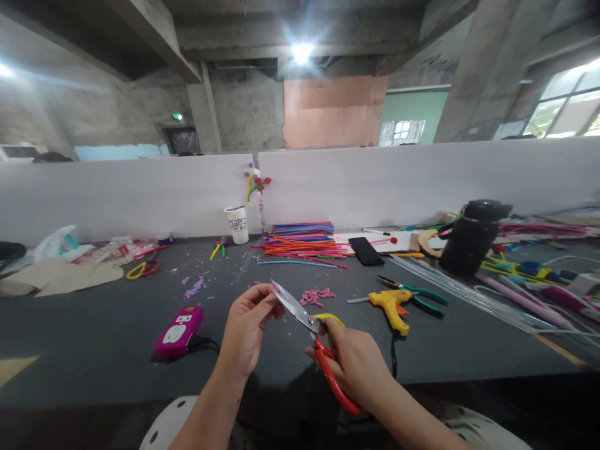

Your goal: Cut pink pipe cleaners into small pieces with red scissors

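My right hand (359,356) grips a pair of scissors (295,307) with one red and one yellow handle. The blades point up and left, their tips at the fingers of my left hand (248,322). Thumb and forefinger of that hand are pinched together; the piece between them is too small to make out. Just beyond the blades lies a small heap of pink cut pieces (317,296). Further back a bundle of coloured pipe cleaners (300,240) lies on the dark table (117,331).
A yellow glue gun (390,307) and teal-handled pliers (429,303) lie to the right, near a black phone (365,251) and a black flask (471,240). On the left are a magenta box (178,333) with a cable, purple scraps (194,286) and another pair of scissors (143,269).
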